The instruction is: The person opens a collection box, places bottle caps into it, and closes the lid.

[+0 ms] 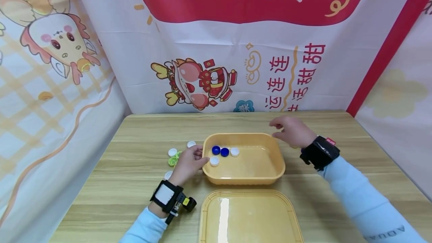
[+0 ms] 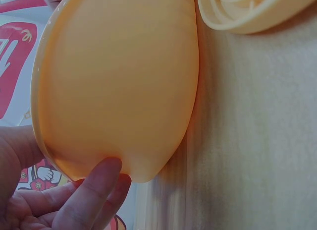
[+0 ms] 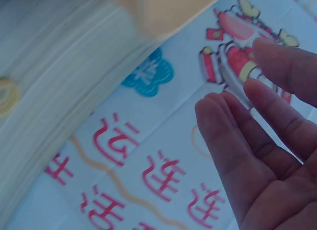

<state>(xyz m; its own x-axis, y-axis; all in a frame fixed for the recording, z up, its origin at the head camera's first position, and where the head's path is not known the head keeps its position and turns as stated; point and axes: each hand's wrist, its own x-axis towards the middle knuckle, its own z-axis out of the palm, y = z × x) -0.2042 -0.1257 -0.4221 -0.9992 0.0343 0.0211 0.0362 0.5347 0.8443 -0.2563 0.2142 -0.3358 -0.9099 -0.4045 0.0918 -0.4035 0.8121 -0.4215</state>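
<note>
While the left grip (image 1: pixel 190 164) pinches its rim, glossy yellow-orange tub (image 1: pixel 256 162), rounded corners, right grip (image 1: pixel 296 132) loosely parted, empty.

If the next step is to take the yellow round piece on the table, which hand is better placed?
Probably the right hand: it looks empty, and the yellow round piece lies on its side of the container. The left hand holds the container's opposite end.

inside the tub (image 1: pixel 243 181), room runs right; caps (image 1: pixel 224 152) crowd the left, where the left hand (image 1: pixel 189 164) blocks the rim.
</note>
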